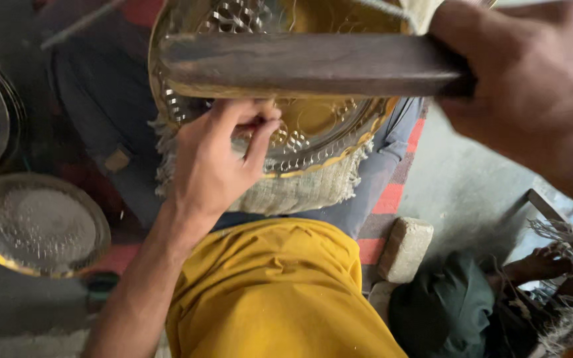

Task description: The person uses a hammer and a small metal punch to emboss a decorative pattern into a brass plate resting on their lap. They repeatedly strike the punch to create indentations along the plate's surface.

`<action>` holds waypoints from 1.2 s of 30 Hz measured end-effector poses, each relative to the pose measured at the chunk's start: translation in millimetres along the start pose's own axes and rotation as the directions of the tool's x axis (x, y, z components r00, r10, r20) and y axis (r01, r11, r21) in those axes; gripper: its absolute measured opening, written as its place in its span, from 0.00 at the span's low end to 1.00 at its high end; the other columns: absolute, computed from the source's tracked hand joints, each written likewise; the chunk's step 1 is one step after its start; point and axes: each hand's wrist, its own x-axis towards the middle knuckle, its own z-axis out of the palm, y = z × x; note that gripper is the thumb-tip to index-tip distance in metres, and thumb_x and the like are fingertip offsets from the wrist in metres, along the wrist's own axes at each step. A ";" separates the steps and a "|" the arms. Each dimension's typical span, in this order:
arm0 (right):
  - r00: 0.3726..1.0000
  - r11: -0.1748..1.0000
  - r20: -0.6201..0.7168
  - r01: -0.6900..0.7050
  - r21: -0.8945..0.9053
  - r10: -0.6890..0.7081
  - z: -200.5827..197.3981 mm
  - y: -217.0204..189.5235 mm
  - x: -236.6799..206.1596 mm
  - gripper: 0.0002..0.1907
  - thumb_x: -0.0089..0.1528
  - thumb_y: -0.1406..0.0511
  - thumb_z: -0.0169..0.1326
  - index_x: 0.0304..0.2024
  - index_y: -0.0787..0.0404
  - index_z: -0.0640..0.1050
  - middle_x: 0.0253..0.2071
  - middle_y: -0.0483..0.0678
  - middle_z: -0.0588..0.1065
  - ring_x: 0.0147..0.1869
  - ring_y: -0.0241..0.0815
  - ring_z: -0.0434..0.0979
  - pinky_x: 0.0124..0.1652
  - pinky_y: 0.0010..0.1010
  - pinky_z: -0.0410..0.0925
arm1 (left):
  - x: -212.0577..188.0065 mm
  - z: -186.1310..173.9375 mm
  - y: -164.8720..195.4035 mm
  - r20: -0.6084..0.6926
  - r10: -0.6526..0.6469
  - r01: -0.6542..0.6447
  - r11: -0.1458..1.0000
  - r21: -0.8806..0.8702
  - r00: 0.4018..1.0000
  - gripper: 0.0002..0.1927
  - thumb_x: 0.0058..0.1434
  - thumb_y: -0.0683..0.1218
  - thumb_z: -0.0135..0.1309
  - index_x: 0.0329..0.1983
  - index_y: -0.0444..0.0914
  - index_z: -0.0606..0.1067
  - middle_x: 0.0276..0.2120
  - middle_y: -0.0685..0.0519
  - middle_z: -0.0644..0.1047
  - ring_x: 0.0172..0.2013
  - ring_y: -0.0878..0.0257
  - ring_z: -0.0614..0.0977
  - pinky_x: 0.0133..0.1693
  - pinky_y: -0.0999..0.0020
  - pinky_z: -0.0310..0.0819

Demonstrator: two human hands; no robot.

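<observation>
My right hand [532, 86] is cropped at the frame edge; my dark wooden handle [313, 64] hides part of the embossed brass plate [313, 129].

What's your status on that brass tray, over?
Left hand pinching a small tool against the brass tray. Right hand gripping a dark bar across it. Nothing blocking.

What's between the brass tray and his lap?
A frayed burlap cloth lies under the brass tray, over the lap, seen in the head view.
</observation>
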 end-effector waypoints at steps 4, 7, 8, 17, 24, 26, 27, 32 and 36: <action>0.985 0.991 -0.113 -0.124 0.053 0.129 8.6 -2.0 -9.5 0.15 0.63 0.69 0.69 0.44 0.69 0.76 0.35 0.56 0.77 0.40 0.54 0.80 0.43 0.42 0.71 | 11.8 -18.5 -10.1 -0.295 0.135 -0.160 0.985 -0.062 0.946 0.19 0.76 0.32 0.59 0.58 0.38 0.62 0.47 0.44 0.78 0.44 0.55 0.86 0.47 0.66 0.89; 0.955 0.932 -0.184 -0.168 0.320 0.235 32.1 -2.8 -14.7 0.16 0.65 0.72 0.66 0.50 0.71 0.74 0.40 0.56 0.78 0.43 0.48 0.81 0.46 0.36 0.72 | 29.4 -32.4 -25.5 -0.526 0.115 -0.205 0.972 -0.116 0.843 0.19 0.76 0.33 0.59 0.59 0.38 0.63 0.47 0.45 0.78 0.44 0.56 0.87 0.47 0.66 0.89; 0.943 0.896 -0.198 -0.169 0.410 0.269 41.4 -1.4 -17.2 0.16 0.65 0.73 0.64 0.52 0.72 0.74 0.41 0.55 0.78 0.43 0.46 0.81 0.47 0.35 0.72 | 35.7 -33.4 -29.5 -0.557 0.101 -0.194 0.975 -0.111 0.824 0.19 0.76 0.33 0.59 0.59 0.38 0.63 0.47 0.45 0.78 0.44 0.56 0.87 0.47 0.66 0.89; 0.785 0.467 -0.017 -0.350 0.812 0.619 93.5 -6.1 -51.0 0.09 0.67 0.70 0.64 0.40 0.68 0.75 0.33 0.51 0.79 0.29 0.35 0.81 0.29 0.26 0.73 | 66.5 -43.1 -59.8 -0.507 0.059 -0.064 0.998 0.008 0.860 0.20 0.75 0.34 0.59 0.62 0.38 0.64 0.46 0.46 0.80 0.44 0.57 0.87 0.46 0.68 0.89; 0.647 0.055 0.252 -0.415 0.908 0.719 108.4 -42.1 -55.7 0.06 0.62 0.71 0.61 0.35 0.68 0.77 0.26 0.52 0.79 0.19 0.36 0.74 0.19 0.25 0.66 | 90.4 -34.3 -63.8 -0.434 0.129 -0.049 0.980 0.191 0.892 0.21 0.74 0.35 0.60 0.64 0.38 0.65 0.46 0.46 0.81 0.45 0.57 0.87 0.46 0.69 0.88; 0.651 0.011 0.258 -0.379 0.925 0.714 114.3 -40.4 -61.8 0.06 0.63 0.71 0.61 0.36 0.68 0.77 0.27 0.52 0.79 0.21 0.36 0.75 0.19 0.26 0.67 | 84.6 -30.2 -47.7 -0.354 0.184 -0.123 0.974 0.189 0.917 0.21 0.73 0.35 0.60 0.64 0.38 0.65 0.46 0.47 0.81 0.45 0.57 0.87 0.46 0.69 0.88; 0.659 -0.002 0.253 -0.357 0.934 0.708 118.0 -37.8 -65.4 0.06 0.63 0.71 0.61 0.36 0.68 0.76 0.28 0.51 0.79 0.23 0.37 0.77 0.20 0.26 0.68 | 78.8 -26.5 -38.9 -0.262 0.196 -0.169 0.978 0.123 0.945 0.22 0.73 0.35 0.60 0.65 0.38 0.65 0.46 0.47 0.81 0.45 0.58 0.87 0.46 0.69 0.88; 0.537 0.083 0.142 -0.373 0.924 0.832 153.9 -27.8 -89.6 0.10 0.64 0.71 0.63 0.36 0.67 0.73 0.26 0.51 0.75 0.24 0.41 0.78 0.23 0.29 0.71 | 64.7 -0.2 -22.4 0.260 0.205 -0.168 0.973 -0.157 0.944 0.23 0.73 0.36 0.60 0.66 0.38 0.66 0.46 0.47 0.82 0.45 0.58 0.88 0.46 0.70 0.88; 0.501 0.256 -0.130 -0.191 0.948 0.855 201.9 -28.3 -107.4 0.11 0.69 0.75 0.61 0.45 0.67 0.69 0.35 0.54 0.77 0.38 0.46 0.82 0.41 0.33 0.77 | 69.0 9.0 -24.2 0.400 0.227 -0.211 0.974 -0.084 0.888 0.24 0.72 0.37 0.61 0.68 0.40 0.67 0.45 0.48 0.83 0.43 0.59 0.88 0.43 0.72 0.88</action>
